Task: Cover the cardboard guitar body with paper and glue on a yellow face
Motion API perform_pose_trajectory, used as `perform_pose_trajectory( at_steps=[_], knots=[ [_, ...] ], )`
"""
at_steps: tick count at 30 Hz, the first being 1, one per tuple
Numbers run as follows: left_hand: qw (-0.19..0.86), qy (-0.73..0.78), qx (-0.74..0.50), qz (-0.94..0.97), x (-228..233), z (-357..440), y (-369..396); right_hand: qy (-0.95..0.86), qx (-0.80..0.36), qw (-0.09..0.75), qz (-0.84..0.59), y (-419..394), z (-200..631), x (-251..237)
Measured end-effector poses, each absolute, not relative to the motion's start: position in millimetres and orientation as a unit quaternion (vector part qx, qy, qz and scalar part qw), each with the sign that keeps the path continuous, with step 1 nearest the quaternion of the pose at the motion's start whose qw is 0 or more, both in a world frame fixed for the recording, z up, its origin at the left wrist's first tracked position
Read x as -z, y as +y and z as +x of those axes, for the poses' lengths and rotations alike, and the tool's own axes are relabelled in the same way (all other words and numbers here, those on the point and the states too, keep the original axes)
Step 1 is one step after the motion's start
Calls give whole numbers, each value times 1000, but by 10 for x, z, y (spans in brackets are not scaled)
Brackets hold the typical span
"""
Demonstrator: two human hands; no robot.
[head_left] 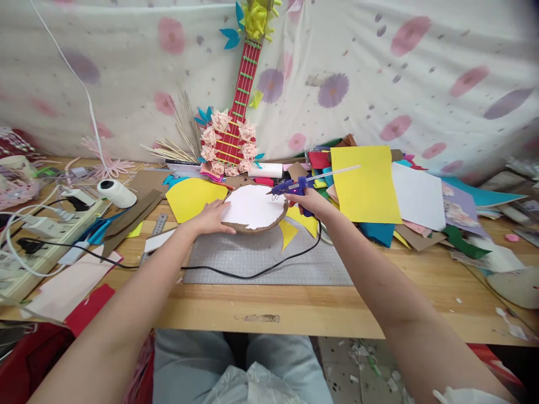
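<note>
Two hands are working near the middle of the wooden table [320,308], over the grey cutting mat [261,261].

1. Your left hand [210,217] is lying flat, fingers spread and not closed around anything, pressing on the left edge of the round disc [252,209], probably to keep it from sliding. The disc (white face, brown cardboard rim showing beneath) is resting on the mat's far edge.

2. Your right hand [306,200] is wrapping around the grip of the blue glue gun [290,188], closed on it. The nozzle is pointing left at the disc's upper right rim, just above it or touching; contact is too fine to tell. A clear glue stick is projecting from the back, and the black cord [252,275] is trailing across the mat towards the left edge of the table.

3. Yellow offcuts [191,197] are lying just beside the disc on both sides.

4. A large yellow sheet [364,182] is topping a loose heap of coloured paper towards the right edge.

5. A paper guitar [233,120], ringed with pink flowers, is leaning against the flowered cloth at the far edge.

6. A white thread spool [117,192] and a power strip [46,230] are sitting towards the left edge.
</note>
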State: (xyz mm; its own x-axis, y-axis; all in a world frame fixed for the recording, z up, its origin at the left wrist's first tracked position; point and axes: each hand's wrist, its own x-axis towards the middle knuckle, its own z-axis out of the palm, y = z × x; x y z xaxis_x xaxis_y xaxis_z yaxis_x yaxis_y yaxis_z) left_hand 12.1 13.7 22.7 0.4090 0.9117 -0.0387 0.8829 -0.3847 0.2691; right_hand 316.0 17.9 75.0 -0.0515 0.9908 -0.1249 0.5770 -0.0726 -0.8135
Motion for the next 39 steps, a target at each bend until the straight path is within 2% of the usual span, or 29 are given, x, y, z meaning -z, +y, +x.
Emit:
perform_pose_trajectory(
  at_steps=[7, 15, 26, 39],
  knots=[
    [105, 552, -80, 823, -151, 600, 73, -619, -393, 290, -615, 288, 3115, -755],
    [0, 523, -114, 845, 131, 760, -74, -665, -367, 263, -595, 526, 2627, -788],
    [-9, 514, -152, 844, 163, 760, -74, -740, -265, 196, -586, 582, 2111, -760],
    [6, 513, -168, 842, 170, 758, -64, -769, -269, 151, -559, 590, 2033, -772]
  ],
)
